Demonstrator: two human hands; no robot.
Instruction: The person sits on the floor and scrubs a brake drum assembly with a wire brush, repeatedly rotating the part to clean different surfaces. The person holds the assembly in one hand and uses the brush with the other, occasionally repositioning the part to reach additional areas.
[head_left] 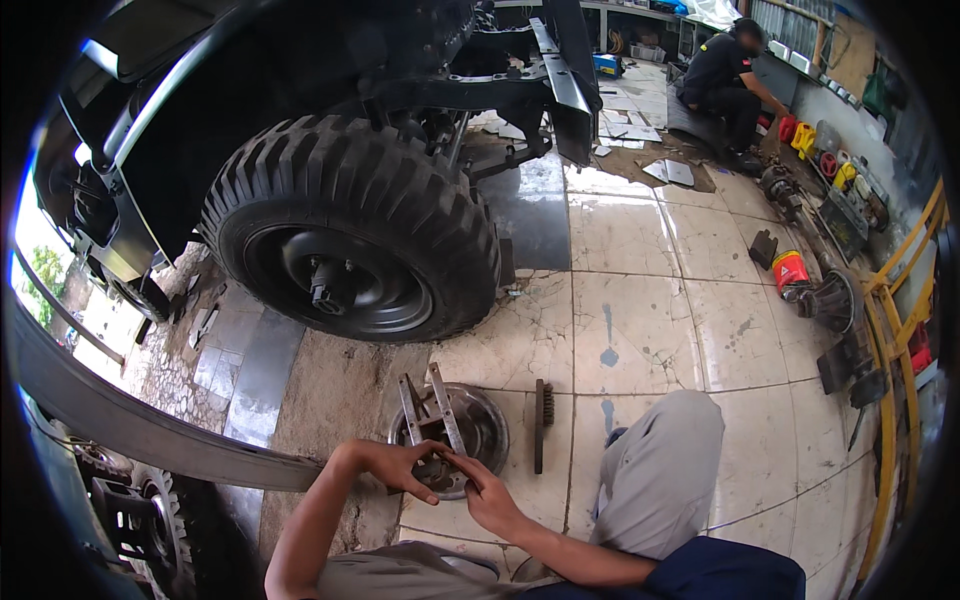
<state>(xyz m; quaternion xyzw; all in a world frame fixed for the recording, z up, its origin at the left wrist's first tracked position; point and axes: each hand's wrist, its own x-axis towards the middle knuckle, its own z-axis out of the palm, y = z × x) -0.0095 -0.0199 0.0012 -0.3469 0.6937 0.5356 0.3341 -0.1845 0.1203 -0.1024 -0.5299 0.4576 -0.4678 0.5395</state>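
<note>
Vehicle bodywork, dark and bulky, overhangs the far left of the pale tiled floor, with a chunky-treaded wheel standing near the tiles' left edge. Nearer, at that same edge beside a strip of bare ground, lies a round metal dish, and a two-armed metal frame seems to rest on it, its arms pointing away from the person. A slim dark brush lies on the tiles just right of the dish, apart from it. Good handling here probably means working straight over the frame, bearing evenly from both sides so the dish does not rock, with fingertips clear of any spot where the arms could swing together. As for the grip, the left hand curves, thumb spread well away from its fingers, while the right hand points in with fingers bunched and nearly straight; their fingertips meet over the dish's near side, by the frame's lower end, and whether either pinches a part there I cannot tell.
</note>
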